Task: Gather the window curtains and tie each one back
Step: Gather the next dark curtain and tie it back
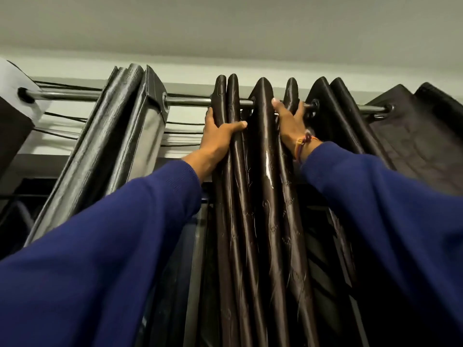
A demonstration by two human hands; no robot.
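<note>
A dark brown satin curtain [263,176] hangs in tight pleats from a metal rod [188,100] just under the ceiling. My left hand [218,136] clasps the leftmost pleats near the top, thumb across the front. My right hand [290,121] grips pleats further right, fingers tucked into the folds close to a grommet; a thread bracelet circles that wrist. The curtain's right part [413,146] still lies spread flat along the rod. A second, grey-backed curtain [130,136] hangs bunched to the left. Both arms wear blue sleeves.
Black cables [185,131] run along the wall behind the rod. A white and dark curtain panel [15,103] hangs at the far left end of the rod. A dark window frame [198,246] shows below, between the curtains. The ceiling is close above.
</note>
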